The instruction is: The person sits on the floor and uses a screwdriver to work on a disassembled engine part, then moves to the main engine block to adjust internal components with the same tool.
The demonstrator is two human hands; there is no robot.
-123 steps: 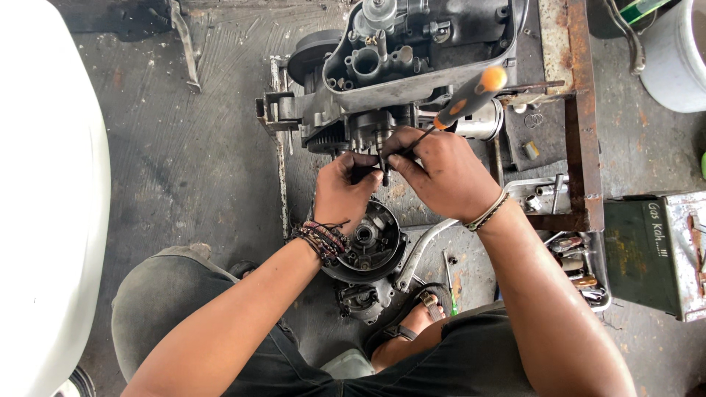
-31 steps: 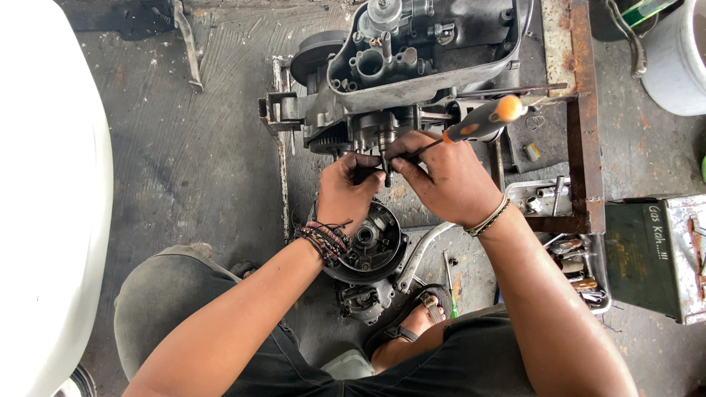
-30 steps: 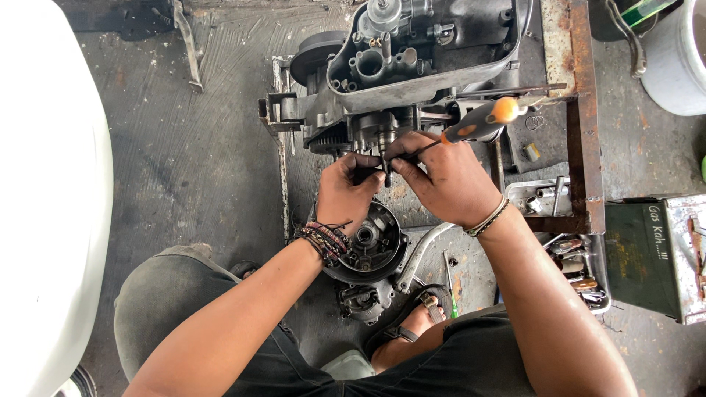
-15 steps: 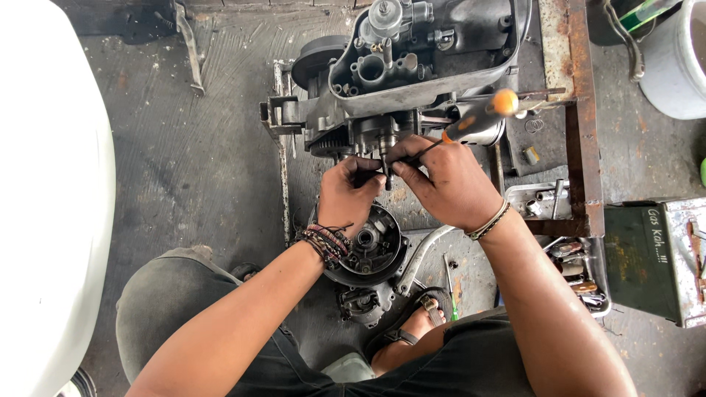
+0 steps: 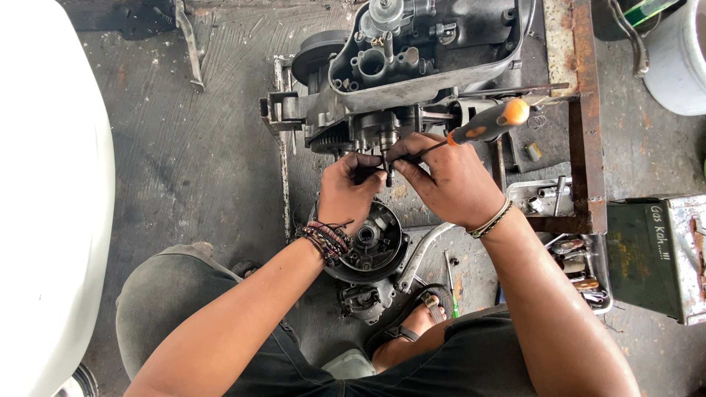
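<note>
Head view, looking straight down: the engine block point(image 5: 412, 70) lies on the greasy floor, case already opened, and both hands meet at the short shaft point(image 5: 387, 151) poking out of its near face. The left hand point(image 5: 351, 192) has its fingers pinched tight on a small dark part right beside that shaft; what exactly, I cannot tell. The right hand point(image 5: 452, 182) is closed around an orange-handled screwdriver point(image 5: 482, 129), tip at the same spot. A round flywheel point(image 5: 371, 242) sits off the engine below the wrists, so stripping looks well along, with this fitting at the shaft not yet freed
</note>
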